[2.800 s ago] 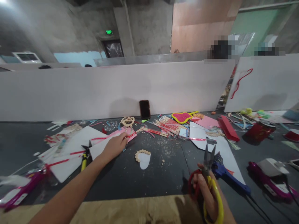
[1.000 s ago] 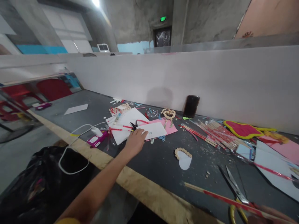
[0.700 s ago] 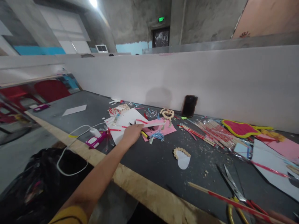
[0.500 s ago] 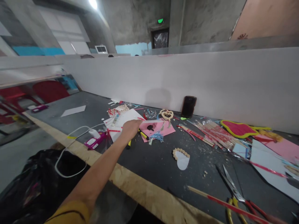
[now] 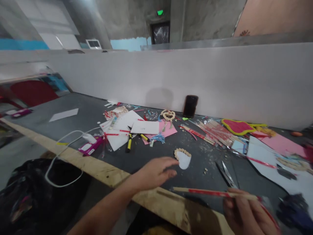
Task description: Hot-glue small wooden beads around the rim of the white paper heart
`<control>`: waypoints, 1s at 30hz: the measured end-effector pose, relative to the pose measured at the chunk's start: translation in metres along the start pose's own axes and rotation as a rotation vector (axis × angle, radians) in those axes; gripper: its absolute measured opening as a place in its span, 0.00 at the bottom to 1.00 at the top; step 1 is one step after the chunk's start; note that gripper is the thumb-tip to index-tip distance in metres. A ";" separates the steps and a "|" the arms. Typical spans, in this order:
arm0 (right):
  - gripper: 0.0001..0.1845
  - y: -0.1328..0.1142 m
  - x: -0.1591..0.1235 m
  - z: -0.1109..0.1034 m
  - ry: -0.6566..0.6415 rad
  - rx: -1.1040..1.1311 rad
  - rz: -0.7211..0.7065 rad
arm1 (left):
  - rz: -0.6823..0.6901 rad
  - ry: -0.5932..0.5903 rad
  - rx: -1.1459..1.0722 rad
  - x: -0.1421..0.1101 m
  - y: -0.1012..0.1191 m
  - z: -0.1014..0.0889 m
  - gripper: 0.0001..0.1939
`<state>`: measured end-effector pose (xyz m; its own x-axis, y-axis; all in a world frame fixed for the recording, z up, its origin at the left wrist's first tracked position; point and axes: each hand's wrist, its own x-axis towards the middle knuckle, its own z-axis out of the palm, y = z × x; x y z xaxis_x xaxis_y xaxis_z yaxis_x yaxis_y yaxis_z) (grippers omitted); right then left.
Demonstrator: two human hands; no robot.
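My left hand (image 5: 156,173) reaches over the front of the table with its fingers stretched out, holding nothing. Its fingertips are at the left edge of a white paper heart (image 5: 184,160) whose top is lined with small beige pieces; I cannot tell whether they touch it. In my right hand (image 5: 248,212), low on the right, is a pair of thin wooden chopsticks (image 5: 200,190) with a red wrapper, pointing left. Just beyond that hand lie scissors (image 5: 227,174), blades visible, handles mostly hidden behind the fingers.
White paper (image 5: 145,127) lies over pink paper (image 5: 170,130), beside a yellow-black cutter (image 5: 128,143). A phone (image 5: 190,106) leans on the partition. Wrapped sticks (image 5: 215,132) are behind the heart. A cabled purple power strip (image 5: 91,147) lies left, above a black bag (image 5: 44,195).
My left hand has let go of the white paper, now lying flat on the pink sheet, and moved right and nearer to the heart. My right hand has come further into view with the chopsticks.
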<state>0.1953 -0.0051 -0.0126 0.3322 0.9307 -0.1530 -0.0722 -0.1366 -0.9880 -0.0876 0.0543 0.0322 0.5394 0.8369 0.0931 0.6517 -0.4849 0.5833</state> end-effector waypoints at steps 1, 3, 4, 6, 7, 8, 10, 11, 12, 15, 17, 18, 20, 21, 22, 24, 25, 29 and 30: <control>0.18 -0.004 -0.004 0.009 -0.019 0.006 -0.009 | 0.039 -0.097 -0.099 0.000 0.016 0.008 0.18; 0.17 -0.008 -0.009 0.024 -0.096 0.006 -0.035 | 0.006 -0.218 -0.202 0.000 0.039 0.020 0.16; 0.17 -0.009 -0.011 0.029 -0.133 -0.002 -0.041 | -0.033 -0.248 -0.226 0.000 0.045 0.025 0.15; 0.17 -0.010 -0.010 0.032 -0.138 0.015 -0.055 | -0.095 -0.251 -0.252 0.000 0.051 0.034 0.15; 0.18 -0.010 -0.009 0.031 -0.115 0.035 -0.054 | -0.116 -0.230 -0.268 0.000 0.052 0.038 0.15; 0.18 -0.010 -0.007 0.030 -0.081 0.057 -0.052 | -0.136 -0.215 -0.290 0.000 0.052 0.042 0.15; 0.18 -0.011 -0.004 0.026 -0.045 0.086 -0.046 | -0.176 -0.196 -0.348 -0.001 0.052 0.050 0.16; 0.17 -0.012 -0.003 0.025 -0.049 0.082 -0.046 | -0.195 -0.190 -0.382 -0.001 0.053 0.054 0.16; 0.17 -0.012 -0.003 0.025 -0.065 0.066 -0.050 | -0.212 -0.179 -0.415 -0.002 0.055 0.057 0.16; 0.17 -0.013 -0.008 0.035 -0.157 -0.011 -0.068 | -0.230 -0.123 -0.485 -0.001 0.060 0.068 0.17; 0.17 -0.012 -0.014 0.045 -0.220 -0.059 -0.067 | -0.233 -0.093 -0.487 0.000 0.061 0.072 0.17; 0.18 -0.011 -0.016 0.049 -0.240 -0.071 -0.062 | -0.236 -0.084 -0.477 0.000 0.061 0.073 0.17; 0.18 -0.011 -0.020 0.055 -0.248 -0.080 -0.053 | -0.245 -0.088 -0.450 0.002 0.060 0.072 0.16; 0.18 -0.011 -0.021 0.056 -0.248 -0.075 -0.048 | -0.246 -0.095 -0.438 0.002 0.060 0.070 0.16; 0.17 -0.012 -0.020 0.055 -0.243 -0.063 -0.045 | -0.244 -0.103 -0.427 0.002 0.059 0.067 0.17; 0.18 -0.012 -0.017 0.049 -0.217 -0.010 -0.038 | -0.243 -0.117 -0.407 0.001 0.058 0.061 0.17; 0.19 -0.011 -0.015 0.044 -0.187 0.024 -0.032 | -0.247 -0.124 -0.397 -0.001 0.057 0.059 0.17; 0.18 -0.003 -0.006 0.026 -0.080 -0.008 -0.034 | -0.238 -0.158 -0.345 -0.006 0.058 0.052 0.16; 0.18 -0.002 -0.004 0.025 -0.081 -0.060 -0.043 | -0.224 -0.162 -0.316 -0.007 0.059 0.051 0.16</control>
<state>0.1711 0.0000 -0.0090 0.2569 0.9601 -0.1103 -0.0024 -0.1135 -0.9935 -0.0255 0.0068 0.0250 0.4966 0.8496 -0.1775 0.5804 -0.1730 0.7958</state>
